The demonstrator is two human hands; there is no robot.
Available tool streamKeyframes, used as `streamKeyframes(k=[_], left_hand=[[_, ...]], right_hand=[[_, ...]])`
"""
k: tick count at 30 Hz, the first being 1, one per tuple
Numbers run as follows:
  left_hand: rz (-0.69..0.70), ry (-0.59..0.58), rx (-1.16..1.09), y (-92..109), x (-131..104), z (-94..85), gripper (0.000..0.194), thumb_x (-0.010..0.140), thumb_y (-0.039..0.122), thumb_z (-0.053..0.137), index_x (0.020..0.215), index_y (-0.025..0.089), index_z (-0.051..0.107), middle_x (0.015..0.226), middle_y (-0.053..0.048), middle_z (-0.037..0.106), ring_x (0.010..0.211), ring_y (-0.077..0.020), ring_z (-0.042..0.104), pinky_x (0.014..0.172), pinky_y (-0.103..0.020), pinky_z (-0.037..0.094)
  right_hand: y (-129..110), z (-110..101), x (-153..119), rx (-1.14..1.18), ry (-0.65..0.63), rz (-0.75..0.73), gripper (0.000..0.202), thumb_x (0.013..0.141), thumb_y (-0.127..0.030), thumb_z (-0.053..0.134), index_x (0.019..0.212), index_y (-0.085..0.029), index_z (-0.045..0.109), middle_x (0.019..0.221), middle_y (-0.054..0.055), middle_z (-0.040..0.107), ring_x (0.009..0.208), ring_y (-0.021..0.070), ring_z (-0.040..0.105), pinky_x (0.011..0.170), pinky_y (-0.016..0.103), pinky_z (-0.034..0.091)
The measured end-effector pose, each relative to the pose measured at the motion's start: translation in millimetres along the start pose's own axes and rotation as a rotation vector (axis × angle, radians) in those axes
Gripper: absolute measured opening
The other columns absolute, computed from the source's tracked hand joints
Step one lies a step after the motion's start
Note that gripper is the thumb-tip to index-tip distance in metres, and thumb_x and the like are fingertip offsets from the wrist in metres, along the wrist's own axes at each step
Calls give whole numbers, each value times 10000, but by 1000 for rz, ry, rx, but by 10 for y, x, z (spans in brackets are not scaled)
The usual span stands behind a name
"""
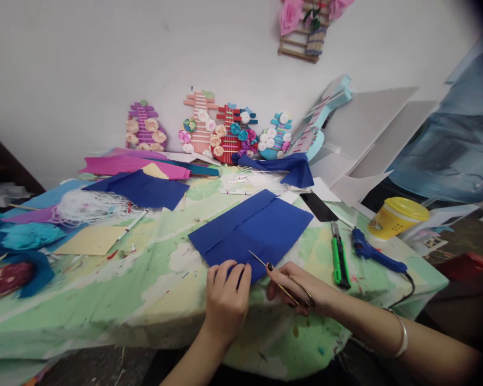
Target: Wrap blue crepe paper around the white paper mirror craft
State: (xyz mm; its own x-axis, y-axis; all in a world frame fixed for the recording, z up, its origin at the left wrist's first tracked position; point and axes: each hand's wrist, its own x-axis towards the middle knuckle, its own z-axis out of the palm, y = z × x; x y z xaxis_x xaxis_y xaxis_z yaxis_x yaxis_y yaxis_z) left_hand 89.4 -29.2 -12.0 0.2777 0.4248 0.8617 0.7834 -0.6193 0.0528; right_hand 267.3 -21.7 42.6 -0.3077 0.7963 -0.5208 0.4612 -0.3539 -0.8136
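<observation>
A dark blue sheet (261,228) lies on the table in front of me, with a raised crease or edge running diagonally across it. My left hand (227,295) rests on the sheet's near edge, fingers slightly apart and pressing down on it. In my right hand (292,287) is a pair of gold scissors (285,291), fingers wrapped round the handles. The scissors' tip points up and left, over the near part of the blue sheet. Their blades look closed together.
Right of the sheet are a black phone (319,207), a green cutter (340,262), a blue glue gun (376,252) and a yellow-lidded cup (398,217). White string (94,208) and coloured sheets lie left. Decorated instrument shapes (229,134) stand against the wall.
</observation>
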Motion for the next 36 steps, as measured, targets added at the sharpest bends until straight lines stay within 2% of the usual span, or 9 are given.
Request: streamKeyframes(k=[6, 11, 15, 18, 21, 26, 28, 32, 36], left_hand=[[-26, -10, -69, -70, 94, -17, 237, 817, 60, 481, 973, 75, 658, 859, -122, 689, 876, -276, 589, 756, -435, 403], [-219, -80, -280, -220, 257, -12, 280, 739, 14, 511, 932, 140, 672, 870, -64, 719, 791, -206, 648, 754, -383, 465], [-389, -149, -345, -315, 382, -27, 320, 687, 7, 551, 908, 186, 698, 886, -22, 734, 795, -194, 673, 754, -345, 517], [-446, -183, -393, -352, 425, -42, 303, 677, 15, 574, 884, 192, 706, 881, -12, 737, 790, -185, 685, 765, -329, 528], [-353, -161, -371, -362, 413, -55, 297, 684, 12, 557, 880, 184, 699, 862, -21, 734, 770, -189, 676, 736, -338, 525], [18, -105, -303, -305, 312, -76, 271, 746, 9, 506, 943, 115, 658, 876, -84, 703, 786, -212, 639, 751, -403, 485], [109, -92, -264, -261, 268, -84, 262, 768, 8, 492, 964, 90, 644, 888, -110, 691, 831, -232, 634, 761, -418, 471], [187, -50, -217, -175, 192, -88, 228, 794, 19, 484, 964, 67, 627, 871, -132, 687, 866, -252, 635, 763, -423, 457], [189, -29, -206, -141, 133, -75, 244, 798, 10, 458, 974, 68, 617, 868, -132, 689, 853, -239, 637, 755, -409, 459]], right_hand=[[23, -76, -13, 7, -58, 1, 714, 775, -768, 375, 705, -113, 650, 390, -41, 420, 268, 66, 374, 280, 183, 275], [-40, -149, -59, 88, -133, 28, 749, 798, -761, 321, 695, -97, 651, 387, -29, 430, 273, 77, 407, 303, 191, 296], [-130, -186, -46, 182, -256, 155, 820, 831, -751, 201, 700, -80, 654, 413, -7, 459, 284, 92, 435, 318, 208, 314], [-184, -215, -6, 161, -312, 150, 847, 840, -744, 176, 702, -65, 664, 403, 9, 468, 297, 98, 446, 344, 211, 335], [-204, -247, 51, 124, -314, 107, 851, 825, -756, 198, 705, -60, 674, 383, 21, 478, 299, 104, 443, 353, 215, 347], [-187, -277, 123, 109, -299, 87, 828, 786, -787, 273, 705, -72, 682, 393, 23, 497, 311, 108, 461, 352, 215, 364], [-174, -269, 125, 109, -303, 121, 829, 795, -783, 252, 688, -80, 679, 396, 24, 500, 311, 107, 464, 344, 210, 355], [-136, -234, 101, 76, -323, 168, 841, 781, -801, 237, 703, -93, 685, 409, 13, 503, 319, 110, 481, 345, 212, 359], [-130, -211, 81, 14, -269, 138, 825, 774, -798, 280, 731, -83, 689, 414, 1, 490, 314, 100, 472, 365, 214, 371]])
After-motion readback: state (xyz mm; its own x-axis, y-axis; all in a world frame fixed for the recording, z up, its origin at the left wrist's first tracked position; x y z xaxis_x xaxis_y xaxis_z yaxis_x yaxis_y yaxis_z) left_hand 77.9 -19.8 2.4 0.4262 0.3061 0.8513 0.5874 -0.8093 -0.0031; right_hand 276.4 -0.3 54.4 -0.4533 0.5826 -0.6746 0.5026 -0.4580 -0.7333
